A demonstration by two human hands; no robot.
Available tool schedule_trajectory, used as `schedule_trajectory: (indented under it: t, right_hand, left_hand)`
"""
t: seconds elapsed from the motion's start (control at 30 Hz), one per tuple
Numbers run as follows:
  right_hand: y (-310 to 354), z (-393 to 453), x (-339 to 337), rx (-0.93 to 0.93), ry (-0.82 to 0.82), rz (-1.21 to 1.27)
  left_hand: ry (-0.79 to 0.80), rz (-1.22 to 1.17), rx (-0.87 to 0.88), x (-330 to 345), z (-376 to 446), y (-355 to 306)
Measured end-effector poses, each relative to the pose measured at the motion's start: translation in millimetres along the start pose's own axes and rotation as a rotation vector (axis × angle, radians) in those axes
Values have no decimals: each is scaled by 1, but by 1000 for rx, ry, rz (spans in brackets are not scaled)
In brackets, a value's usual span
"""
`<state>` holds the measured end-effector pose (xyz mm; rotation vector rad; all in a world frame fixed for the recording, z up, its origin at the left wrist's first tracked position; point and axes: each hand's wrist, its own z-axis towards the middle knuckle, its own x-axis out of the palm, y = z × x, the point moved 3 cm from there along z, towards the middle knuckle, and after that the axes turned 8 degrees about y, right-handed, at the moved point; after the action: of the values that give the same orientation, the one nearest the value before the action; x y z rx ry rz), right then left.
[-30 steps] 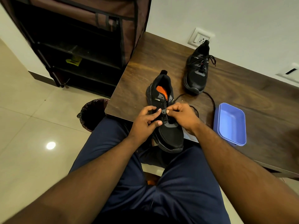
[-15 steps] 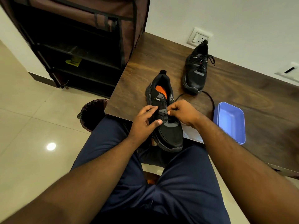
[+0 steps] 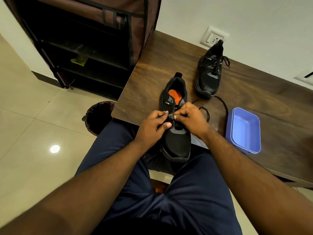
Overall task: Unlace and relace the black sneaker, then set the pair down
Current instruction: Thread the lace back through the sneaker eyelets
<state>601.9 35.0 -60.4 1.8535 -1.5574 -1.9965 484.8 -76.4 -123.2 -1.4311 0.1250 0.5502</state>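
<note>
My left hand (image 3: 153, 125) and right hand (image 3: 191, 119) have closed in over the eyelets, both pinching the black cord lace (image 3: 224, 106) on the black mesh sneaker (image 3: 176, 139) at the table edge; relacing has barely begun, I judge.

near sneaker (image 3: 176, 139) looks like matt black mesh cloth with an orange insole. the table (image 3: 152, 78) is dark wood grain, slight sheen. blue tray (image 3: 243, 133) on the right is smooth plastic. floor tiles (image 3: 33, 133) are glossy, and the shoe rack cover (image 3: 135, 11) on the far left is brown fabric.
</note>
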Motion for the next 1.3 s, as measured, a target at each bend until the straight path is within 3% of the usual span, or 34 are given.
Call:
schedule_trajectory:
  t: [0.2,0.33,0.53,0.67,0.8,0.9,1.0,1.07,1.13,1.2,1.23,1.3]
  right_hand:
    - [1,-15,3,100,-76,431]
    - [-7,-17,12,144,-99,594]
    - [-9,-22,16,165,-91,772]
    - [-6,-28,19,165,-92,779]
    - [-6,-27,18,126,-137,555]
    - [-18,-28,18,65,-106,223]
    - [-25,-37,19,101,-143,-80]
    - [-18,-46,15,69,-234,-310]
    - [-14,-56,13,27,-338,-341]
    - [-16,-59,11,27,-390,-252]
    - [-17,-59,10,34,-398,-194]
    - [-16,-54,8,34,-357,-138]
  left_hand:
    - [-183,-204,-92,4,4,-6]
    - [-189,-314,-86,11,3,-4]
    - [-181,-312,-81,11,0,-1]
    - [-239,-164,-23,11,-1,-6]
    - [-345,-94,-15,8,-1,-19]
    - [-554,-546,-235,-13,0,-22]
    - [-913,-1043,-388,-82,0,12]
    - [-1099,-1187,-480,-125,-1,28]
    - [-1183,-938,-634,-139,-10,23]
    - [-1160,-361,-634,-137,-18,1]
    - [-1057,-73,-487,-128,-19,-17]
    - [-632,178,-192,-87,-12,-32]
